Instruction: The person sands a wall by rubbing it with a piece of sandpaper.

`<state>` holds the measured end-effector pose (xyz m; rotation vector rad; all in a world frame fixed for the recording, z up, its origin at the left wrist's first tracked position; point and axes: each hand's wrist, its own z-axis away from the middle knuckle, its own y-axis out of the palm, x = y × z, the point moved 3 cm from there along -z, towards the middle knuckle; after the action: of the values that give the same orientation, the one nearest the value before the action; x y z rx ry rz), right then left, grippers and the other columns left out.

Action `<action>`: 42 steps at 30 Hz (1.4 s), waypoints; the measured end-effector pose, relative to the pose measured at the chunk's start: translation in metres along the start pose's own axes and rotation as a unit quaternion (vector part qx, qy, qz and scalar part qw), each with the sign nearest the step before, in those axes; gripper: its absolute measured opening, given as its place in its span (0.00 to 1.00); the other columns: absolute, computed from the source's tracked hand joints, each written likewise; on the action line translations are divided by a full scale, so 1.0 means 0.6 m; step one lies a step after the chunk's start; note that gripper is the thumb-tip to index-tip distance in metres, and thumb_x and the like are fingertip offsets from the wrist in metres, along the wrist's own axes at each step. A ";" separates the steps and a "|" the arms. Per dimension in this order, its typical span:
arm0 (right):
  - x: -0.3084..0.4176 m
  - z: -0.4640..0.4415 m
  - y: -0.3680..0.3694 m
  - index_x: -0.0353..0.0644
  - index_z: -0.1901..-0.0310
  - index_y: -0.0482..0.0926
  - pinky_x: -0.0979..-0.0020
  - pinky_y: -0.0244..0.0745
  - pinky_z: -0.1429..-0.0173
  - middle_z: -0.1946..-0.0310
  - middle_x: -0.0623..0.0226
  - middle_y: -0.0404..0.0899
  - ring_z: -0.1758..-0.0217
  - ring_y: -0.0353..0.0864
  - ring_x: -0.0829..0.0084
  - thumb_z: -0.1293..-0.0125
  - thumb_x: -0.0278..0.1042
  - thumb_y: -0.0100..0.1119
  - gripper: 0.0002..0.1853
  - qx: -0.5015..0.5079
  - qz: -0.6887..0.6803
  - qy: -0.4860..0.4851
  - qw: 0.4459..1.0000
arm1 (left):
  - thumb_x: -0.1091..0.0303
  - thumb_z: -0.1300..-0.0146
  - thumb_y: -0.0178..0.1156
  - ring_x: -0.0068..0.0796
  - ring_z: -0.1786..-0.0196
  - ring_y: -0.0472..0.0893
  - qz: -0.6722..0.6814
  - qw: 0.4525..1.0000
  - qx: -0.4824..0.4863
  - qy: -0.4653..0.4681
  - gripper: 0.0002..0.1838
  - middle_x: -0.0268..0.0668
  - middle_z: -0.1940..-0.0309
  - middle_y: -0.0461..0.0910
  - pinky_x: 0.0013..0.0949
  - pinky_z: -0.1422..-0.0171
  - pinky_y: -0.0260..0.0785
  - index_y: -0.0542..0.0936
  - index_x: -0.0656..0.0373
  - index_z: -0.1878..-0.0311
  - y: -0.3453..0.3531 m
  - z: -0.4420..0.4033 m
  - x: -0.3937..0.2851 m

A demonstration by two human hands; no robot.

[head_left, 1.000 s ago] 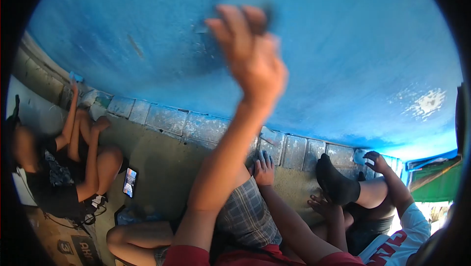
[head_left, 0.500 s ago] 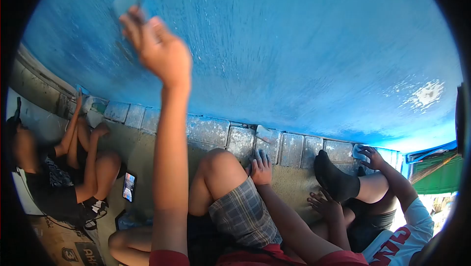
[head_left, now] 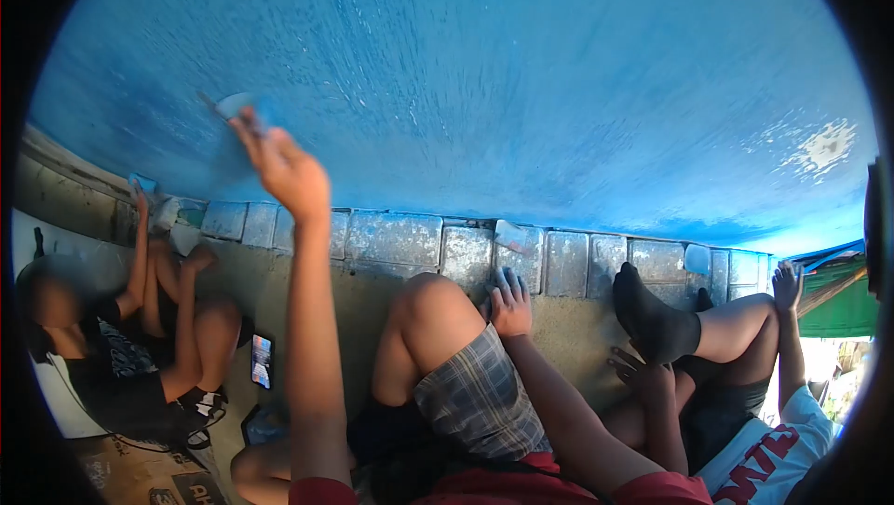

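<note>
My left hand (head_left: 291,170) is raised against the blue painted wall (head_left: 521,95). Its fingers pinch a light-blue flat piece (head_left: 238,106) that lies against the wall; motion blur hides what kind of piece it is. Low down, my right hand (head_left: 509,305) rests with fingers spread and holds nothing. Its fingertips look blue-grey and reach the grey, paint-smeared blocks (head_left: 466,255) along the wall's foot. Just above those fingers, a pale flat piece (head_left: 518,238) leans on the blocks.
A person in black (head_left: 102,347) sits at left, one hand at a blue piece (head_left: 142,184). A phone (head_left: 262,361) and cardboard (head_left: 140,472) lie nearby. At right sits another person (head_left: 764,449), a black-socked foot (head_left: 656,323) near the blocks. A light-blue pad (head_left: 697,259) rests there.
My left hand has slid down the wall with the flat piece. At right, the other person's hand has left the light-blue pad and is now raised near the knee.
</note>
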<state>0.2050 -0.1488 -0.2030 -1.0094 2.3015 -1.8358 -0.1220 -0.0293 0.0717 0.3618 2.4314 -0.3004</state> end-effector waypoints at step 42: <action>-0.029 0.024 0.041 0.39 0.57 0.76 0.46 0.60 0.29 0.35 0.53 0.70 0.30 0.65 0.49 0.37 0.38 0.53 0.12 0.009 -0.043 0.058 0.997 | 0.74 0.41 0.59 0.57 0.27 0.61 0.193 0.943 0.094 0.253 0.26 0.42 0.29 0.66 0.57 0.27 0.54 0.76 0.55 0.37 0.188 0.142 -0.376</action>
<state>0.2131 -0.1505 -0.2357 -1.0423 2.3344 -1.9955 0.1330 0.0095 0.1366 1.1021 2.7501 -0.2923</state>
